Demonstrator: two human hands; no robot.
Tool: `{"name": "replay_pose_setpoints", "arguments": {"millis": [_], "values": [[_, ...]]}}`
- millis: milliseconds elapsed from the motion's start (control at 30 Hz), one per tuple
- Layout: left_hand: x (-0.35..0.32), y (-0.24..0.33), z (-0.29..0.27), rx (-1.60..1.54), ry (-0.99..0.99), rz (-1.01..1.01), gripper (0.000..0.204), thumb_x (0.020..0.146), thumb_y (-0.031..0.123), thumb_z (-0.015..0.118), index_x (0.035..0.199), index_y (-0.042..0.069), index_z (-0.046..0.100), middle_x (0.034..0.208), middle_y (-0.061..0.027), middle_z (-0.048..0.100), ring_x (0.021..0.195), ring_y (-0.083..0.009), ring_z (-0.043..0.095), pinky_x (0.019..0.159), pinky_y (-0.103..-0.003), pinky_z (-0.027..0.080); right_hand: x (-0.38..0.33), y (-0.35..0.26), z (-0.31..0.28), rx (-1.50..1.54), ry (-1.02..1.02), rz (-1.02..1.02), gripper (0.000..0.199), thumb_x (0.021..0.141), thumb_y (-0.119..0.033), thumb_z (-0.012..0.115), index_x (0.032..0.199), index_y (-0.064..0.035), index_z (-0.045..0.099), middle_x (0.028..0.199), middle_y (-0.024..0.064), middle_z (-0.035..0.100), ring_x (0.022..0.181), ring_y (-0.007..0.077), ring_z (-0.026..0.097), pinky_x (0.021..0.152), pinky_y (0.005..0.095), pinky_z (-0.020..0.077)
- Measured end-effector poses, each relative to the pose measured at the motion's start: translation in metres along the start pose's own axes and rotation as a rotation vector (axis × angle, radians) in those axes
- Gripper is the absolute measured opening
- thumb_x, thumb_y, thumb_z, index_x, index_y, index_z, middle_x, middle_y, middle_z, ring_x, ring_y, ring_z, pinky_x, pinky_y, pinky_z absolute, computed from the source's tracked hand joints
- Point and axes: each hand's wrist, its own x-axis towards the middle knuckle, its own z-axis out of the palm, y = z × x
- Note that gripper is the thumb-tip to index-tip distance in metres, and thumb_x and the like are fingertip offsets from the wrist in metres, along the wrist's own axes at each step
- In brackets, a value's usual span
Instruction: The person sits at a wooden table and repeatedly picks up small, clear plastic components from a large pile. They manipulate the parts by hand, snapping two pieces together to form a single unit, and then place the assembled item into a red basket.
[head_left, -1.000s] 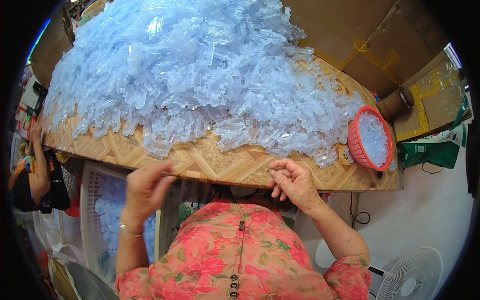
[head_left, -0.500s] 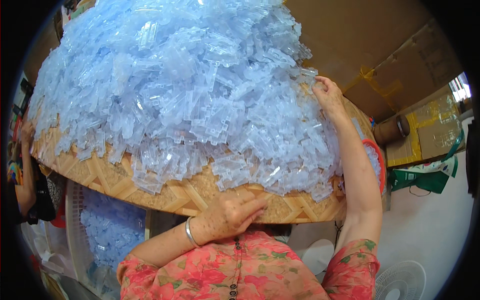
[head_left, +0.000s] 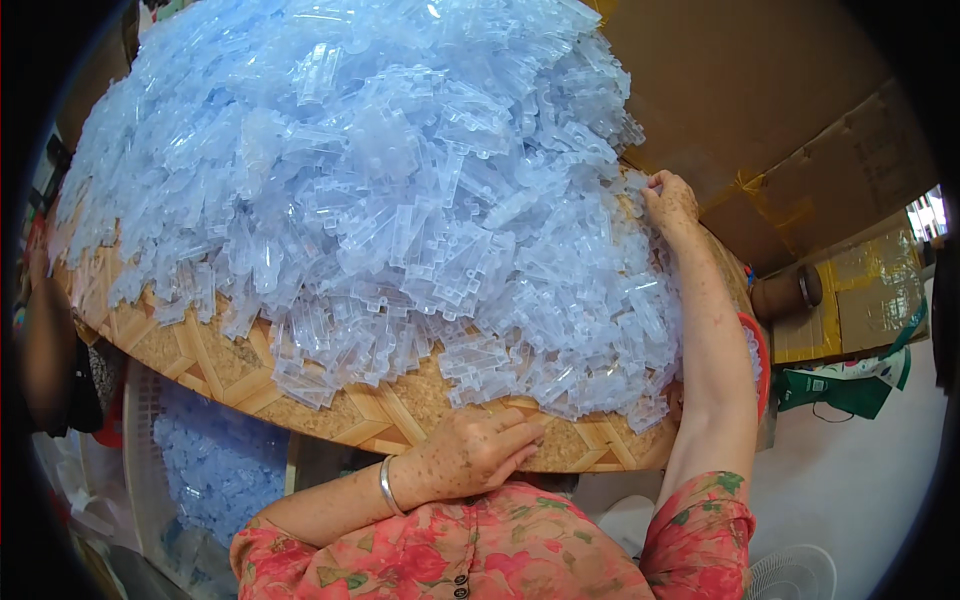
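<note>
Your right hand (head_left: 673, 207) curls at the flank of plastic pieces (head_left: 390, 190) heaped on the bench (head_left: 228, 366), left hand (head_left: 476, 449) half-curled near its edge, each grip's contents indeterminable; forearm (head_left: 716, 340) drag could spill pieces.

Shirt (head_left: 540, 530) was coral-red floral with green leaves (head_left: 728, 482), short sleeves (head_left: 703, 535); dark round buttons (head_left: 461, 580) down front; silver bangle (head_left: 387, 488) circled left wrist (head_left: 413, 477).

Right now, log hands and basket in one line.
left hand: at near edge of table | right hand: at right side of plastic pile | red basket: partly hidden behind right forearm
</note>
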Motion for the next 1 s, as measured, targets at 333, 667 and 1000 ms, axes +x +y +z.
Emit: {"name": "replay_pose_setpoints", "arguments": {"millis": [333,667,1000], "values": [[-0.001,-0.001,0.007,0.007,0.121,0.077,0.028,0.084,0.004,0.075,0.112,0.002,0.069,0.091,-0.0144,0.069,0.081,-0.0329,0.069,0.070,-0.039,0.056,-0.182,-0.034,-0.082,0.454,0.168,-0.404,0.028,0.086,-0.018,0.077,0.110,-0.0050,0.068,0.094,0.0141,0.070,0.088,0.0266,0.067,0.079,0.0374,0.0522],[-0.008,0.007,0.014,-0.501,0.145,-0.257,0.063,0.093,0.000,0.071,0.151,0.002,0.046,0.127,-0.0116,0.062,0.091,-0.0092,0.066,0.074,-0.025,0.057,-0.359,-0.052,-0.037,0.592,0.227,-0.517,0.053,0.079,-0.016,0.085,0.126,-0.0049,0.064,0.116,0.0106,0.070,0.104,0.0319,0.065,0.097,0.0455,0.0486],[-0.010,0.012,0.027,-0.305,0.112,-0.243,0.055,0.088,0.001,0.075,0.140,0.004,0.057,0.120,-0.0093,0.065,0.092,-0.0099,0.065,0.071,-0.024,0.057,-0.368,-0.035,-0.029,0.616,0.204,-0.457,0.050,0.080,-0.014,0.083,0.126,-0.0050,0.065,0.116,0.0118,0.070,0.107,0.0329,0.065,0.097,0.0456,0.0475]]}}
